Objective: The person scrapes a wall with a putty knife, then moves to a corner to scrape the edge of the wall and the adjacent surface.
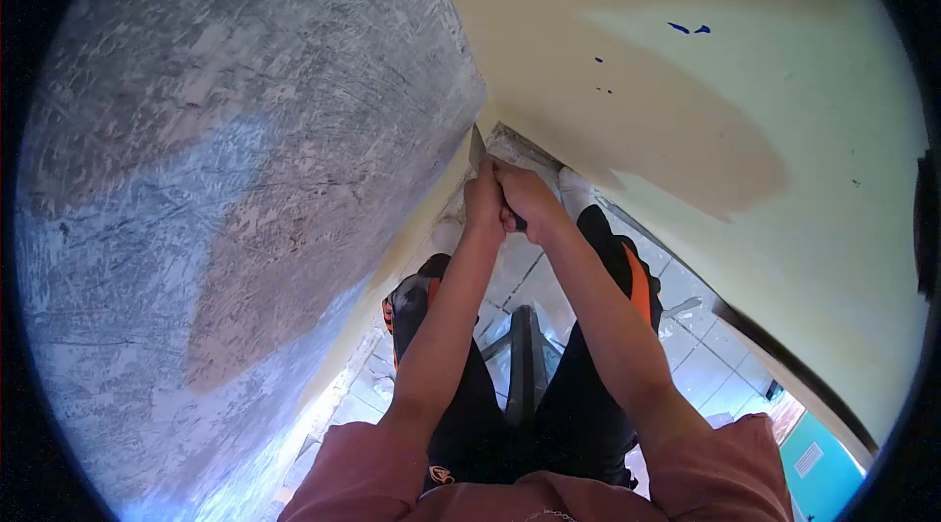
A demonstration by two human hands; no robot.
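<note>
Left hand (483, 203) and right hand (529, 200) are both clamped round the scraper (477, 148), blade poking just above the knuckles into the corner, so I'd hold it flat against the grey wall (245, 179) to their left and push steadily.

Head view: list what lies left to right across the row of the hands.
Grey wall → left hand → right hand → cream wall; the scraper, gripped by both hands, overlaps them, so it is left out.
</note>
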